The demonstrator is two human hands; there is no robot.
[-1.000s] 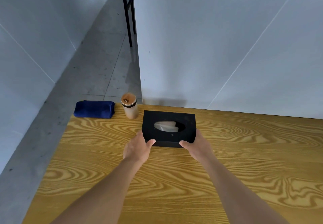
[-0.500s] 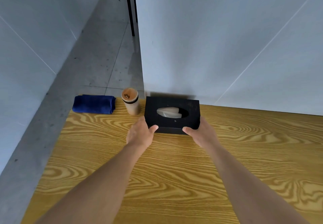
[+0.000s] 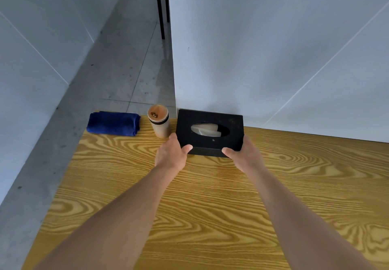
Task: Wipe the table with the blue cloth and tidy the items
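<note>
A black tissue box [image 3: 233, 122] with white tissue in its oval slot sits at the far edge of the wooden table [image 3: 210, 206], its back against the white wall. My left hand [image 3: 171, 154] grips the box's near left corner and my right hand [image 3: 242, 154] grips its near right corner. Just left of the box stands a small tan cylindrical container [image 3: 159, 122] with a wooden lid. A folded blue cloth [image 3: 113, 123] lies at the far left corner of the table, apart from both hands.
The table's left edge drops to a grey concrete floor [image 3: 101, 84]. A white wall panel [image 3: 273, 48] rises right behind the table's far edge. Black furniture legs [image 3: 161, 6] stand on the floor farther back.
Both hands have pushed the tissue box away from me, from the middle of the table to its far edge against the wall, beside the container.
</note>
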